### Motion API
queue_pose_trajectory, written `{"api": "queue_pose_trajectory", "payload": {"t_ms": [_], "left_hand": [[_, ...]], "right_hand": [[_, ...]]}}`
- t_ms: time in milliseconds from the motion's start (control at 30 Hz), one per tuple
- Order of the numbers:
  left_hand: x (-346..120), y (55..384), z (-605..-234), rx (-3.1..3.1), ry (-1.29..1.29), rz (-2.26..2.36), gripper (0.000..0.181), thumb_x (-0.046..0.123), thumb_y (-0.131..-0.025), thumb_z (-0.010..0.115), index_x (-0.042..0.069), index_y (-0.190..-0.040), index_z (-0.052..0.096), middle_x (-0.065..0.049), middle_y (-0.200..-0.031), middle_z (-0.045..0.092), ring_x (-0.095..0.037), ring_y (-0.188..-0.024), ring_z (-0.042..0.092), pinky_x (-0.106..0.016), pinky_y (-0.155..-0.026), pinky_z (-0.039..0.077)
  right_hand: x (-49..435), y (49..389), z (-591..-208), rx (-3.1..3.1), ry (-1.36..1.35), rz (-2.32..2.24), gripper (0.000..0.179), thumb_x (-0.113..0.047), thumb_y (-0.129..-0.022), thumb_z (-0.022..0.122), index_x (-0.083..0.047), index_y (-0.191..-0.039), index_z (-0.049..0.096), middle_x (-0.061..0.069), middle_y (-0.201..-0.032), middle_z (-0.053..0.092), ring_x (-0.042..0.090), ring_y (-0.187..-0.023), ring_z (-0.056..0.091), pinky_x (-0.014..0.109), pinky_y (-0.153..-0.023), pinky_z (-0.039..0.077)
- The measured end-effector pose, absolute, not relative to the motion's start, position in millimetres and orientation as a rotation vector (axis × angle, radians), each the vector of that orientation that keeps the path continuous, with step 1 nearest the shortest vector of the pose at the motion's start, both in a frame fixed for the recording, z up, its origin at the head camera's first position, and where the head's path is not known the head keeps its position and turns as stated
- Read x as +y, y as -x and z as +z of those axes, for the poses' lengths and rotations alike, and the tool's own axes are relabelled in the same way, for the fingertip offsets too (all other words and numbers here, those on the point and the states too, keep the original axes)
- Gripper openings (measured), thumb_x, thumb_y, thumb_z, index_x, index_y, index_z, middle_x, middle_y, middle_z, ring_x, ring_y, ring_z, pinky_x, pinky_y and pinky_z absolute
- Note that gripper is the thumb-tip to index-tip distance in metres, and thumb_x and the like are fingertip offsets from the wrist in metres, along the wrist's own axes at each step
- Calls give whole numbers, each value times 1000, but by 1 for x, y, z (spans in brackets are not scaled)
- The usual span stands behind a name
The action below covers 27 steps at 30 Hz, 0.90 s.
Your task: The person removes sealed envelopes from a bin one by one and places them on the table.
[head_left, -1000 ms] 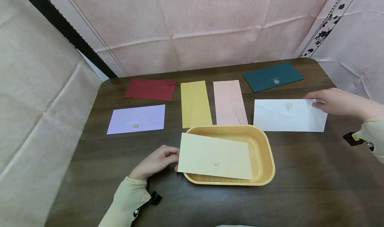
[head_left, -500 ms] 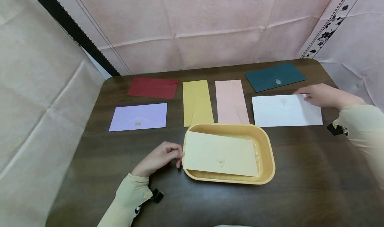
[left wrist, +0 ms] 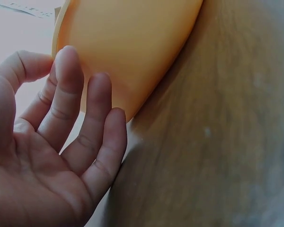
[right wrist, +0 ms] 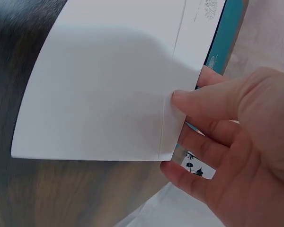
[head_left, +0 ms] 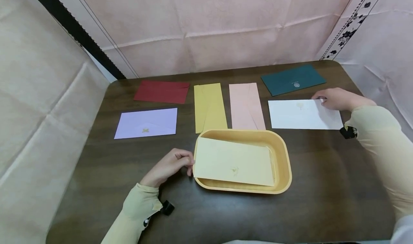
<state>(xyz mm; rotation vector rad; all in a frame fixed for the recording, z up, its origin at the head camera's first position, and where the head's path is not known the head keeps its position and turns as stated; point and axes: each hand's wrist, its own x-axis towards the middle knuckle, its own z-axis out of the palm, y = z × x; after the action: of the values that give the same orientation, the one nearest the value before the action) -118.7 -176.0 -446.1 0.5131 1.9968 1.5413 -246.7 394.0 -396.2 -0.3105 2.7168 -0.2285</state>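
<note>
My right hand (head_left: 337,99) pinches the far edge of a white envelope (head_left: 300,115), thumb on its upper face and fingers beneath, as the right wrist view shows. The envelope bears a small faint tree-like print. At the left end of a yellow plastic tray (head_left: 282,165), my left hand (head_left: 171,166) holds the rim between thumb and forefinger. Its other fingers (left wrist: 99,94) lie loosely bent along the tray's outer wall. Inside the tray a cream envelope (head_left: 232,159) with a small gold print lies slightly askew, its left edge up at the rim.
Behind and left of the tray lie a lavender envelope (head_left: 146,122), a red envelope (head_left: 162,91), a yellow envelope (head_left: 209,108) and a pink envelope (head_left: 246,106). A dark teal envelope (head_left: 293,79) is at the back right of the brown table (head_left: 232,215). Patterned cloth (head_left: 200,29) hangs behind.
The cream envelope has shifted right and lower into the tray. My left hand has moved from beside its edge onto the tray rim. My right hand has drawn the white envelope slightly left and back.
</note>
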Motion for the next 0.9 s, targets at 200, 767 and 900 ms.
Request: {"api": "queue_pose_trajectory", "payload": {"t_ms": [200, 767, 900], "left_hand": [[-175, 120, -445, 2018, -527, 1528, 23, 5, -96, 51, 1, -76, 61, -7, -63, 60, -27, -70, 62, -32, -77, 45], [-175, 121, -445, 2025, -506, 1516, 24, 6, -96, 51, 2, -75, 60, -8, -62, 58, -28, -71, 61, -32, -76, 45], [-174, 120, -445, 2023, -495, 1516, 24, 6, -97, 51, 2, -75, 60, -9, -63, 58, -29, -71, 61, -33, -76, 45]], "right_hand": [[394, 251, -395, 2704, 286, -270, 38, 8, -93, 42, 7, -127, 58, 39, -124, 52, 53, -111, 50, 67, -93, 39], [394, 257, -398, 2681, 241, -363, 39, 8, -90, 40, 8, -127, 55, 35, -116, 53, 48, -105, 49, 67, -93, 38], [394, 259, -398, 2662, 220, -390, 40, 8, -90, 40, 9, -127, 54, 35, -119, 51, 50, -108, 46, 68, -96, 35]]}}
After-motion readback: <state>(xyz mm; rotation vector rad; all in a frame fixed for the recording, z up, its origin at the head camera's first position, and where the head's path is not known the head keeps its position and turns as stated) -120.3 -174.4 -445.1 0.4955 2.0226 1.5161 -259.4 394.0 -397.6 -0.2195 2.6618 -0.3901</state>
